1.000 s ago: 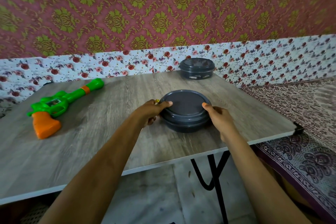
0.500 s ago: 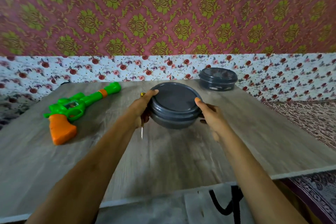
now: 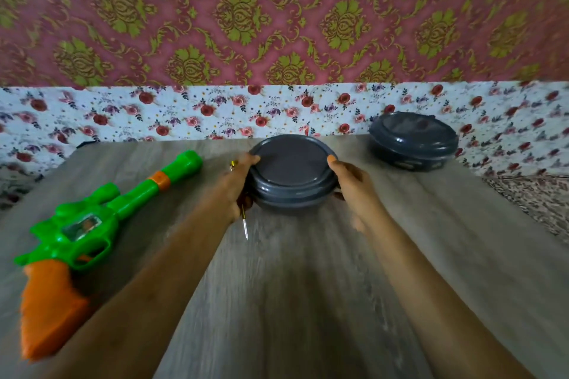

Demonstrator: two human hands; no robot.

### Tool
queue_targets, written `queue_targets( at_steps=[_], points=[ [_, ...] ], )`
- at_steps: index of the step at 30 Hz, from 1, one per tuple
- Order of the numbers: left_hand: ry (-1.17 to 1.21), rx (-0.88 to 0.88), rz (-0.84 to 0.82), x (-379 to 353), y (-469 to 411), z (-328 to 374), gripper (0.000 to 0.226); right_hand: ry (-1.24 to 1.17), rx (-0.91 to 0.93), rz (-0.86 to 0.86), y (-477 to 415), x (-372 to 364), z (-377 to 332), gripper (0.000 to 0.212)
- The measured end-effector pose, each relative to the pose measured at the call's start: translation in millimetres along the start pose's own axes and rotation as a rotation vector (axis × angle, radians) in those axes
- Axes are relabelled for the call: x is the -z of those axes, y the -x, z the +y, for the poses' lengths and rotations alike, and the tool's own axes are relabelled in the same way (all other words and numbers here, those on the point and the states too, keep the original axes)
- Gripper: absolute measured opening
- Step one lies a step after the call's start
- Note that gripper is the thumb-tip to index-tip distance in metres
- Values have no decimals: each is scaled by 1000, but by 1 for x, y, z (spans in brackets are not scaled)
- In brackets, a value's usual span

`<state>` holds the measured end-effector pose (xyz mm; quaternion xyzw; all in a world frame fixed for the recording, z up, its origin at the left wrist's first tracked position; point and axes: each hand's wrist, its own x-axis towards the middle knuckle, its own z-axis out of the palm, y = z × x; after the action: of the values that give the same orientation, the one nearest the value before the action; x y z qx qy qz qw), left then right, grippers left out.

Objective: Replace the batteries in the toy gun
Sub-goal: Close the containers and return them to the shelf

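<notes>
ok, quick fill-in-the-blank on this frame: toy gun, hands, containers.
1. The toy gun on the wooden table has a green body and an ____ grip.
2. The left hand and right hand grip the near grey container, one of ____ such lidded containers in view.
3. The screwdriver shaft pokes out below the ____ hand.
4. The other grey container stands at the table's far ____ corner, by the wall.

Missing words: orange; two; left; right

place: home room | cues: damask wallpaper [image 3: 246, 15]; floral border [image 3: 184, 114]; wood-grain table [image 3: 292, 286]
</notes>
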<state>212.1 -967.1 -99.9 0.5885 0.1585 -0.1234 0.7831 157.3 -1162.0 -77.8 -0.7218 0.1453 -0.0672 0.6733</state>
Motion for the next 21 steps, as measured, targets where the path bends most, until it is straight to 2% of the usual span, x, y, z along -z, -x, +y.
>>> queue_targets(
  at_steps=[4, 8, 14, 18, 21],
  points=[
    [12, 40, 69, -11, 23, 15, 35, -19, -53, 17, 6, 18, -27, 24],
    [-5, 92, 131, -26, 71, 45, 31, -20, -143, 84, 34, 43, -59, 19],
    [10, 155, 242, -32, 114, 62, 35, -19, -324, 144, 63, 73, -80, 40],
    [69, 133, 266, -46, 116, 65, 28, -26, -378, 174, 55, 85, -84, 43],
    [95, 160, 250, -62, 107, 69, 36, -44, -413, 207, 34, 97, -81, 43]
  ],
)
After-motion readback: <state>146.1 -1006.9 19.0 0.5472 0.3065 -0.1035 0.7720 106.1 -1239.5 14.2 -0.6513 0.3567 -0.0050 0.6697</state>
